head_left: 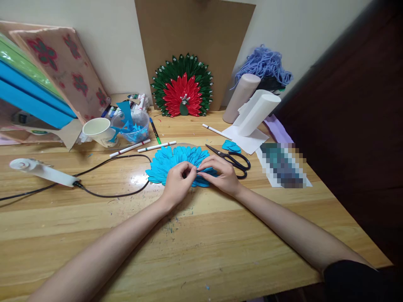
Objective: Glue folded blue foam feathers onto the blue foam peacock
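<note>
A fan of blue petal-shaped pieces [171,161] lies flat on the wooden table [201,235]. My left hand [178,182] is curled at its near edge, fingers pinched on a blue petal. My right hand [220,172] meets it from the right, its fingers pressed on the same blue piece. Both hands touch at the fan's lower middle. A finished red and green fan [183,86] leans against brown cardboard [195,37] at the back.
Black scissors [234,159] and loose blue petals [231,146] lie right of the hands. A glue gun [40,170] with black cord lies left. A paper cup [98,130], plastic tub of scraps [134,126], markers [157,147], paper rolls [252,109] and yarn [266,65] stand behind.
</note>
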### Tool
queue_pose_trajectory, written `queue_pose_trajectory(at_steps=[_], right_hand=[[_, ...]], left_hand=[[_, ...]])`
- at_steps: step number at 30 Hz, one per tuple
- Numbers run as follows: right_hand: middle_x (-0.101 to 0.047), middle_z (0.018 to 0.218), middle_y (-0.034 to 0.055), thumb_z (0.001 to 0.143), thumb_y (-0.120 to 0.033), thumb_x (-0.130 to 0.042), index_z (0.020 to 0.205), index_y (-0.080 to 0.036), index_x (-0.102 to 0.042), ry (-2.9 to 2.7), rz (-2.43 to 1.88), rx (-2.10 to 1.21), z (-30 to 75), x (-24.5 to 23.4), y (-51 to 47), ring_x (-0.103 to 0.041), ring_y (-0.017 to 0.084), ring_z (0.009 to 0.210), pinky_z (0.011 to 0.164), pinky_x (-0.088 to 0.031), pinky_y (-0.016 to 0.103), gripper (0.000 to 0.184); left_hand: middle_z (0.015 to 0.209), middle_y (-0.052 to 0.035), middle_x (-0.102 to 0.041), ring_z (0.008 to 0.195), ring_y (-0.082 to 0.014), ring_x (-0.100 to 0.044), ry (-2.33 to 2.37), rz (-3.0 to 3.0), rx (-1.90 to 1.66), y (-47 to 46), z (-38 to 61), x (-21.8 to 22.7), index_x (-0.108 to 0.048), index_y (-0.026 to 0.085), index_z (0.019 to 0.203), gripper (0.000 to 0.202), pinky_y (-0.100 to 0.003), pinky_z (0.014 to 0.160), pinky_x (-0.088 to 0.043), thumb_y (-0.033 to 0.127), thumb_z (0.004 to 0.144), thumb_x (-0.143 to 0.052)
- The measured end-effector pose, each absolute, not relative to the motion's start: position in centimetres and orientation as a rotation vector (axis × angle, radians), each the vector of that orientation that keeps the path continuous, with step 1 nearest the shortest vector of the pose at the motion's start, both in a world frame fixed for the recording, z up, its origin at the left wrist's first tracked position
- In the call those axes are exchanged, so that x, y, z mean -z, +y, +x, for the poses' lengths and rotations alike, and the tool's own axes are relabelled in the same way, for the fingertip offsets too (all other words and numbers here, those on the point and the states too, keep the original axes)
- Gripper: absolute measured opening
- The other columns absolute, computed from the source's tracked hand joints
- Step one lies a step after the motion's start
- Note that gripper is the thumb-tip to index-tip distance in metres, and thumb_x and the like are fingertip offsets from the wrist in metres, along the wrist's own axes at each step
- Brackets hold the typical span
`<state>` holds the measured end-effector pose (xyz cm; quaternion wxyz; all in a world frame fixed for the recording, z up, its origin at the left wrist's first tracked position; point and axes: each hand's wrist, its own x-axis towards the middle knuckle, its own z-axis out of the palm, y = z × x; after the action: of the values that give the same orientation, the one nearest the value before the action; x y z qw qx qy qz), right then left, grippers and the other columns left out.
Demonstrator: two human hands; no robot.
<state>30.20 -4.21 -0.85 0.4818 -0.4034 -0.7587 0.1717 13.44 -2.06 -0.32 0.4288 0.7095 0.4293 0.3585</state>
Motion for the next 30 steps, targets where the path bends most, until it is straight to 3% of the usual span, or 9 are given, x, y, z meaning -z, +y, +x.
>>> queue_pose_trajectory(at_steps=[14,30], right_hand=[[-0.064,0.083,0.0043,0.081,-0.022,-0.06,0.081,-0.018,-0.063,-1.774,-1.009,-0.554,30.06,0.46,-3.98,-0.06,0.015,0.082,0.079,-0.05,0.03,0.005],[-0.061,0.081,0.0022,0.077,-0.024,-0.062,0.077,-0.017,-0.061,-1.601,-1.07,-0.778,30.26,0.48,-3.53,-0.059,0.012,0.079,0.073,-0.051,0.025,0.007]], left_hand=[[0.064,0.0005,-0.059,0.06,-0.0114,-0.048,1.075,1.794,-0.847,-1.79,13.32,0.01,-0.061,0.015,0.07,0.024,-0.022,0.056,-0.035,0.033,0.083,-0.052],[0.083,-0.0017,-0.067,0.078,-0.0163,-0.058,1.044,1.889,-0.819,-1.57,13.18,0.19,-0.067,0.018,0.086,0.024,-0.024,0.07,-0.042,0.039,0.081,-0.057]])
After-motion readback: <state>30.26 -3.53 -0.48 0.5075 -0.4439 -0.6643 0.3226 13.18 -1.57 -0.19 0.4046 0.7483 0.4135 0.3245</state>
